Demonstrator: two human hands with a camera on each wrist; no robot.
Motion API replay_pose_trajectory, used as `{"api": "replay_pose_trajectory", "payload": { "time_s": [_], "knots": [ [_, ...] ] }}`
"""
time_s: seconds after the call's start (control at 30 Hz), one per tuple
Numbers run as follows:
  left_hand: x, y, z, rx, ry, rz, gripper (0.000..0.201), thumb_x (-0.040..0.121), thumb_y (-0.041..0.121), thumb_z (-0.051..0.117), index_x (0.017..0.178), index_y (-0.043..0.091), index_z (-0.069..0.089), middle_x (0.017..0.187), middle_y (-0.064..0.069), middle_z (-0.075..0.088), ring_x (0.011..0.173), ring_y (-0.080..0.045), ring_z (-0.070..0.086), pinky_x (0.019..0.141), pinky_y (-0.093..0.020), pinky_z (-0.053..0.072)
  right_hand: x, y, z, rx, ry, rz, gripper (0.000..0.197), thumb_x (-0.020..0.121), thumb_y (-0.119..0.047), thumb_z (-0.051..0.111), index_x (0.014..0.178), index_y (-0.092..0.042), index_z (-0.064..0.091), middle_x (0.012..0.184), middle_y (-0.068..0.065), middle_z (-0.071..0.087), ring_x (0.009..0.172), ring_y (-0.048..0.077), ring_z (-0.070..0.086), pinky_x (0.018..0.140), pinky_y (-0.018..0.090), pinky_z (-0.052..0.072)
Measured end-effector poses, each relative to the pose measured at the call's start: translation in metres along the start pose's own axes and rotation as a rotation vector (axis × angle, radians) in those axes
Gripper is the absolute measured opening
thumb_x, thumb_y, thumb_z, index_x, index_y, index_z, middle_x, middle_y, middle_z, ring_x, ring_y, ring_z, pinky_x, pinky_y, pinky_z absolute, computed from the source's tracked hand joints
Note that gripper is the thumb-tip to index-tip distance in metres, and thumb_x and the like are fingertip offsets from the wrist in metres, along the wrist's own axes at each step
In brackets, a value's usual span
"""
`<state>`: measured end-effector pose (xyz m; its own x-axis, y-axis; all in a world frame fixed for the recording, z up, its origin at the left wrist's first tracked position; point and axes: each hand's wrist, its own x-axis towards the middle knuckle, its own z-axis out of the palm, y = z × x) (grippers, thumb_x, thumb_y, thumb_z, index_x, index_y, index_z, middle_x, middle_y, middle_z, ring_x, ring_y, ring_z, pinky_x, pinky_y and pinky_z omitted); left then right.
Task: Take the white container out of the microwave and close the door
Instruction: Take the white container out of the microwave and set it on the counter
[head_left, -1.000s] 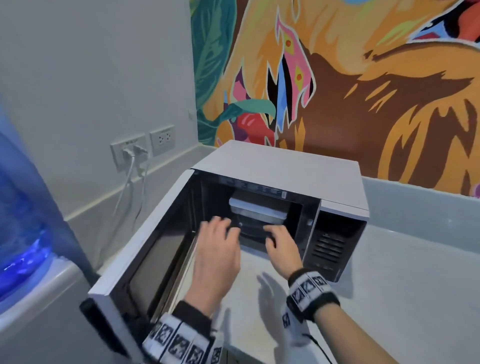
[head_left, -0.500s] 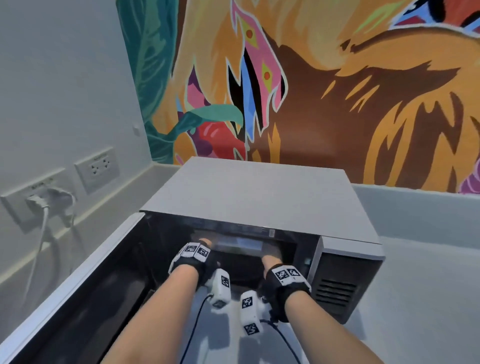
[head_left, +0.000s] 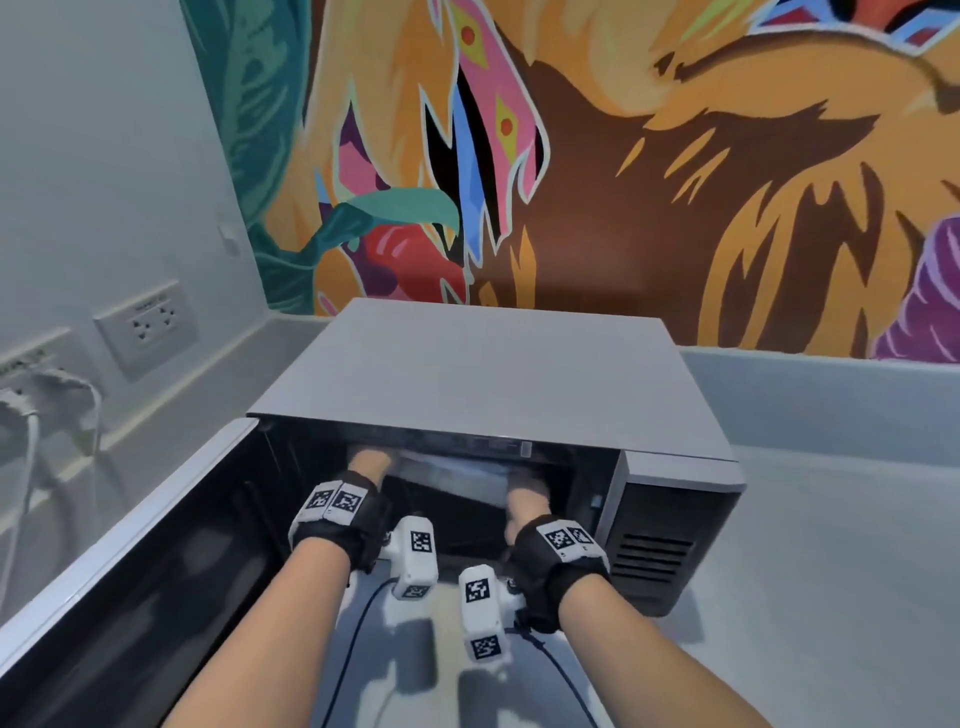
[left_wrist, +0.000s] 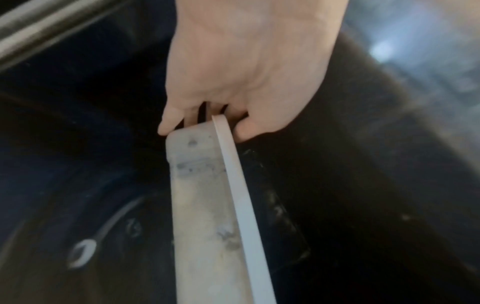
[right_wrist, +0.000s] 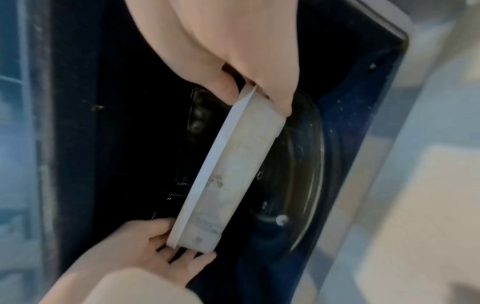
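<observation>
The grey microwave (head_left: 493, 374) stands on the counter with its door (head_left: 130, 545) swung wide open to the left. Inside the dark cavity is the white lidded container (head_left: 457, 470), also in the wrist views (left_wrist: 205, 205) (right_wrist: 233, 168). My left hand (head_left: 369, 460) (left_wrist: 205, 123) grips its left end, thumb on the lid's edge and fingers under the base. My right hand (head_left: 527, 491) (right_wrist: 257, 94) grips the right end the same way. The container is over the glass turntable (right_wrist: 298, 164); whether it touches the turntable I cannot tell.
The microwave's control panel (head_left: 654, 540) is right of the opening. Grey counter (head_left: 831, 571) stretches to the right. Wall sockets (head_left: 145, 327) with plugged cables (head_left: 31, 426) sit on the left wall. A painted mural covers the wall behind.
Both hands went from the front of the opening into the cavity and took hold of the container's two ends. The head view moved closer and higher over the microwave.
</observation>
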<state>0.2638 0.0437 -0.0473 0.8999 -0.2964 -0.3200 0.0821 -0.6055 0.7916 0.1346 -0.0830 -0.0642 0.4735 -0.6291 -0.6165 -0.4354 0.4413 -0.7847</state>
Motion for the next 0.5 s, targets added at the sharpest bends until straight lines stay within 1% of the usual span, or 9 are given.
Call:
{"api": "replay_pose_trajectory", "payload": {
  "time_s": [0.03, 0.07, 0.1, 0.13, 0.17, 0.27, 0.37, 0.43, 0.5],
  "knots": [
    [-0.01, 0.005, -0.001, 0.004, 0.035, 0.019, 0.04, 0.096, 0.001, 0.039, 0.133, -0.016, 0.042, 0.142, -0.032, 0.044, 0.132, -0.04, 0.044, 0.107, -0.04, 0.04, -0.002, 0.004, 0.001, 0.132, 0.018, 0.003, 0.044, 0.099, -0.007, 0.029, 0.141, 0.005, 0.038, 0.146, 0.021, 0.043, 0.134, 0.03, 0.045, 0.038, 0.0, 0.034],
    [-0.019, 0.007, -0.003, -0.005, 0.076, 0.029, 0.039, 0.095, 0.0, 0.041, 0.13, -0.017, 0.045, 0.138, -0.032, 0.048, 0.129, -0.041, 0.047, 0.106, -0.04, 0.042, -0.002, 0.013, 0.004, 0.137, 0.055, -0.064, 0.043, 0.097, -0.007, 0.033, 0.139, 0.002, 0.041, 0.138, 0.018, 0.051, 0.122, 0.029, 0.055, 0.048, 0.003, 0.041],
    [-0.027, 0.005, -0.005, -0.017, 0.146, 0.025, 0.038, 0.093, 0.001, 0.042, 0.127, -0.016, 0.048, 0.135, -0.033, 0.05, 0.125, -0.043, 0.049, 0.104, -0.041, 0.044, -0.007, 0.023, 0.005, 0.193, 0.067, -0.081, 0.043, 0.095, -0.006, 0.036, 0.137, -0.002, 0.043, 0.125, 0.015, 0.057, 0.101, 0.027, 0.062, 0.056, 0.016, 0.046],
    [-0.037, 0.001, -0.005, -0.044, 0.225, 0.042, 0.038, 0.091, 0.001, 0.042, 0.124, -0.015, 0.05, 0.133, -0.033, 0.051, 0.122, -0.044, 0.05, 0.103, -0.042, 0.043, -0.012, 0.033, 0.005, 0.244, 0.066, -0.094, 0.045, 0.092, -0.005, 0.035, 0.136, -0.004, 0.044, 0.111, 0.012, 0.057, 0.079, 0.023, 0.058, 0.054, 0.023, 0.041],
    [-0.049, -0.005, -0.006, -0.063, 0.281, 0.057, 0.038, 0.089, 0.002, 0.042, 0.123, -0.013, 0.05, 0.131, -0.033, 0.051, 0.12, -0.045, 0.05, 0.102, -0.043, 0.042, -0.02, 0.045, 0.004, 0.258, 0.046, -0.116, 0.046, 0.09, -0.004, 0.032, 0.135, -0.006, 0.043, 0.106, 0.01, 0.056, 0.07, 0.019, 0.051, 0.053, 0.022, 0.034],
    [-0.088, -0.034, -0.004, -0.112, 0.372, 0.114, 0.045, 0.086, 0.003, 0.04, 0.13, 0.001, 0.049, 0.133, -0.026, 0.048, 0.119, -0.044, 0.049, 0.103, -0.046, 0.041, -0.034, 0.082, -0.006, 0.225, -0.003, -0.156, 0.046, 0.087, 0.001, 0.031, 0.129, -0.009, 0.046, 0.116, 0.016, 0.059, 0.062, 0.011, 0.043, 0.05, 0.017, 0.028],
    [-0.133, -0.064, 0.002, -0.197, 0.482, 0.114, 0.047, 0.086, 0.003, 0.038, 0.131, 0.008, 0.049, 0.134, -0.023, 0.048, 0.118, -0.043, 0.049, 0.104, -0.05, 0.041, -0.067, 0.11, -0.027, 0.208, -0.077, -0.143, 0.045, 0.084, 0.005, 0.028, 0.123, -0.008, 0.048, 0.103, 0.012, 0.055, 0.058, 0.009, 0.037, 0.048, 0.018, 0.025],
    [-0.166, -0.078, 0.012, -0.247, 0.509, 0.138, 0.047, 0.087, 0.002, 0.036, 0.132, 0.008, 0.048, 0.134, -0.022, 0.044, 0.12, -0.042, 0.046, 0.106, -0.05, 0.038, -0.087, 0.131, -0.043, 0.18, -0.11, -0.149, 0.046, 0.082, 0.007, 0.027, 0.12, -0.001, 0.052, 0.095, 0.008, 0.053, 0.058, 0.009, 0.037, 0.046, 0.016, 0.026],
    [-0.198, -0.091, 0.025, -0.286, 0.515, 0.164, 0.047, 0.088, 0.001, 0.035, 0.133, 0.009, 0.047, 0.134, -0.02, 0.043, 0.121, -0.04, 0.044, 0.105, -0.05, 0.036, -0.098, 0.157, -0.06, 0.173, -0.148, -0.147, 0.047, 0.079, 0.01, 0.027, 0.115, 0.004, 0.058, 0.086, 0.005, 0.056, 0.057, 0.009, 0.04, 0.041, 0.012, 0.03]
  ]
}}
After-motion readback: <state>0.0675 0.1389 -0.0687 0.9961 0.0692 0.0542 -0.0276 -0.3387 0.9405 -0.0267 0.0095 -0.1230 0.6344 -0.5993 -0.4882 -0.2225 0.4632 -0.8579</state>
